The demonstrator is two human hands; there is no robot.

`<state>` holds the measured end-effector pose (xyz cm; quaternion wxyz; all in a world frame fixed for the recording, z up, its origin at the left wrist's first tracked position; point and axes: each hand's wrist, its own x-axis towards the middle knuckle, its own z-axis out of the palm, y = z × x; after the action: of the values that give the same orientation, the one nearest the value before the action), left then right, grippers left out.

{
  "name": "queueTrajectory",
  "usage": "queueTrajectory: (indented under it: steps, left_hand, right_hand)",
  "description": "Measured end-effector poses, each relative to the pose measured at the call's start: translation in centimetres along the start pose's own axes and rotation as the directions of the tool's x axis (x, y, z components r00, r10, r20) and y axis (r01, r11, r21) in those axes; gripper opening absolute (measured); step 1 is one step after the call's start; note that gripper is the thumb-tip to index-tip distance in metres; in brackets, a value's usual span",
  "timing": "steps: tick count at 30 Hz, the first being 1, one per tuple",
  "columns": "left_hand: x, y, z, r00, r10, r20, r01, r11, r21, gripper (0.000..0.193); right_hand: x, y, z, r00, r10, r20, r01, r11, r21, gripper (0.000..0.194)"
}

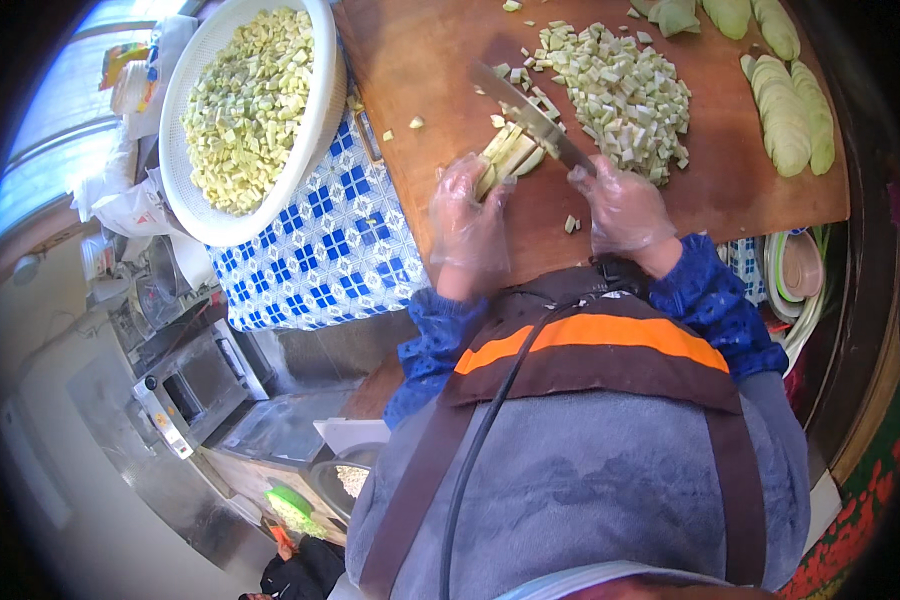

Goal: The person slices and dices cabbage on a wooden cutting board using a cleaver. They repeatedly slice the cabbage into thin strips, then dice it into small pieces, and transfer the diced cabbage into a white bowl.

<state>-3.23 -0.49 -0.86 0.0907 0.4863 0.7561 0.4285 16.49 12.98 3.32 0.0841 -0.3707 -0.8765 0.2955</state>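
Note:
My left hand (471,214), in a clear plastic glove, grips a bundle of pale green vegetable strips (506,156) on the wooden cutting board (420,82). A kitchen knife (529,112) is in my gloved right hand (630,206). Its blade slants up and to the left, over the far end of the strips, with bits stuck to it. Small cut pieces lie just beyond the blade. Right of the knife rises a heap of diced vegetable (626,97). Peeled vegetables cut into slices (780,116) rest at the board's right edge.
A white plastic colander (174,150) full of diced vegetable stands left on a blue-and-white checked tablecloth (315,262). Nested bowls (799,266) sit below the board's right side. Behind at lower left are a metal appliance (202,375), a green basket (292,506) and another person (304,566).

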Motion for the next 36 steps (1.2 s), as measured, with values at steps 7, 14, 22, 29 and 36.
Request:
queueTrajectory:
  steps: [7, 14, 22, 29, 36]
  left_hand:
    - [-0.4, 0.6, -0.3, 0.999, 0.011, -0.041, -0.010, 1.000, 0.017, 0.044]
    - [-1.1, -0.5, -1.3, 1.000, 0.010, -0.021, -0.009, 0.999, 0.037, 0.034]
    - [-2.1, -1.5, -1.1, 0.993, 0.062, -0.101, -0.058, 0.997, 0.043, 0.025]
    - [-2.8, -2.1, -1.3, 0.991, 0.028, -0.127, -0.024, 0.999, 0.037, 0.019]
    - [-3.7, -1.7, -1.5, 0.991, -0.027, -0.135, 0.030, 0.999, 0.026, 0.018]
  right_hand:
    - [0.1, 0.0, 0.2, 0.998, -0.031, 0.058, 0.030, 1.000, 0.010, 0.018]
    - [0.3, -0.2, 0.9, 0.982, 0.003, 0.191, -0.037, 0.984, 0.175, 0.019]
    - [0.1, -0.9, 0.9, 0.981, -0.035, 0.190, 0.014, 0.993, 0.114, 0.018]
    - [-0.3, -0.8, 1.6, 0.972, -0.105, 0.210, 0.095, 0.994, 0.058, 0.016]
    - [-0.9, -1.4, 1.6, 0.977, -0.141, 0.160, 0.141, 0.990, 0.012, 0.013]
